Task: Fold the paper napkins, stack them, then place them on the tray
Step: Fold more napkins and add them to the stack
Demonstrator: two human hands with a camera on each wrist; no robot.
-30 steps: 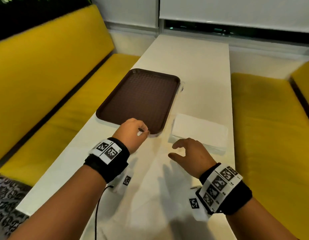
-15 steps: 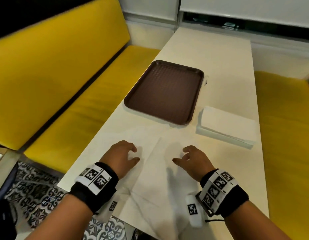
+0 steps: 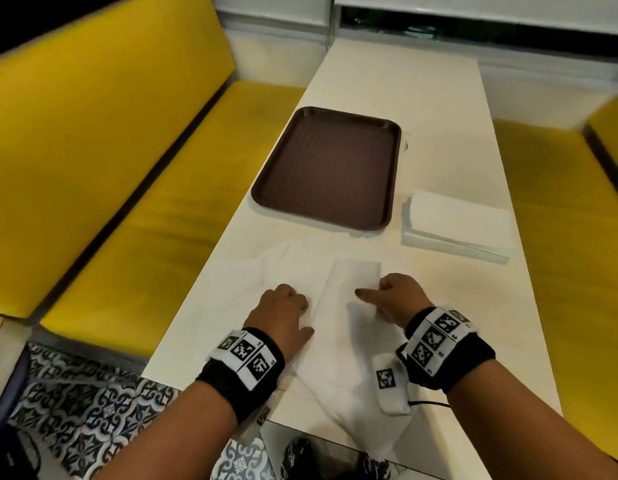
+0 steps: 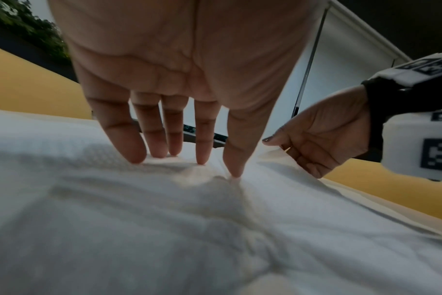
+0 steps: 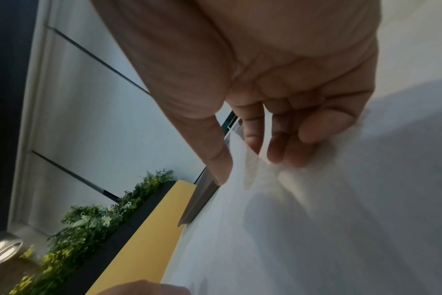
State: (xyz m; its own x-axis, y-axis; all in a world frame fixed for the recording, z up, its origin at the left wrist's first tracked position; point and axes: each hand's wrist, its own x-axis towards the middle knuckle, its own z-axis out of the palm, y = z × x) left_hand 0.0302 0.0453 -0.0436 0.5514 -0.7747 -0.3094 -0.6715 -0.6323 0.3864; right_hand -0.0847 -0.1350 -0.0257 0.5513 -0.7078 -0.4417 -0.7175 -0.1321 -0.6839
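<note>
Right hand point(image 3: 399, 299) has lifted the napkin point(image 3: 349, 327) edge, grip pinching it; left hand point(image 3: 283, 315) presses flat, fingers straight

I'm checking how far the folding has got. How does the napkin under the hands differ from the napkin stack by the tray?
The open napkin is one spread, creased sheet; the napkin stack is several compact folded layers. The open napkin is handled, the left hand pressing it flat and the right hand lifting its right edge; the napkin stack lies untouched. The open napkin overhangs the table's near edge; the napkin stack sits right of the tray. Both are white paper, off the tray.
</note>
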